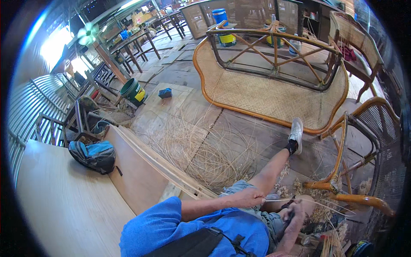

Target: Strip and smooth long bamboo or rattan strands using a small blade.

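A thin pale rattan strip [278, 200] runs across my lap between my two hands. My left hand [250, 197] is closed round the strip, and a short end shows on its left side. The right hand [298, 210] is closed at the strip by my knee, its fingers curled. Something dark sits against that hand, too small and shaded to name. Beyond the right hand the strip's free length bends out to the right above the wood shavings. On the floor ahead lies a large loose tangle of rattan strands [214, 158].
A cane-woven settee [274, 96] lies tipped over ahead, near my outstretched foot. A cane chair [381, 158] lies at the right. Stacked plywood boards [64, 205] with a blue-grey backpack [94, 155] are on the left. A green bucket [133, 92] stands farther off.
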{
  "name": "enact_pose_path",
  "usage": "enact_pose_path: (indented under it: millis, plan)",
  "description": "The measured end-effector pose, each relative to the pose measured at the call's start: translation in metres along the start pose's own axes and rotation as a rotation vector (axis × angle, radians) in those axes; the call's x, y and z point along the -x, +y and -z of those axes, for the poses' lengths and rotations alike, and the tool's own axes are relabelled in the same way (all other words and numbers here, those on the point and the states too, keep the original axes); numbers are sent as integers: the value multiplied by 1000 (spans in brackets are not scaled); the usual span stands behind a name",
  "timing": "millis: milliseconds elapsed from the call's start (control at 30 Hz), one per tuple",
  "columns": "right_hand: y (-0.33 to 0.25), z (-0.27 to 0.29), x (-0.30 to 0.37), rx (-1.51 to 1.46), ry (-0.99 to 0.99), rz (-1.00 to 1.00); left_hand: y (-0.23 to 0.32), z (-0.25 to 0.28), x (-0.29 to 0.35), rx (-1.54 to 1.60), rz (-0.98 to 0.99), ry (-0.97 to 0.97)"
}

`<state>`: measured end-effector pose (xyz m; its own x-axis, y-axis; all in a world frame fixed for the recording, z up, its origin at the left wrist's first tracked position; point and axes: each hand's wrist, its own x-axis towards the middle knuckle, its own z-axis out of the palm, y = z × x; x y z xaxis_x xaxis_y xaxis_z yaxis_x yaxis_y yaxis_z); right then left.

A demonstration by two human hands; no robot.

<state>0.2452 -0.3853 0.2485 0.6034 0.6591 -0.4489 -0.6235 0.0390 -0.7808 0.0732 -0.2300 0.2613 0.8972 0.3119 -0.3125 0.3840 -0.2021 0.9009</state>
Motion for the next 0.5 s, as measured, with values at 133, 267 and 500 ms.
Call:
enact_pose_path:
  millis: [133,267,500]
  plan:
    - [33,-21,7,274,-362,-96,1,-16,-11,-7,-17,41]
    - [27,-25,4,61,-264,-92,1,-11,-14,-68,58,16]
    - [29,-25,3,-55,-342,-83,13,-6,-20,-31,41,-19]
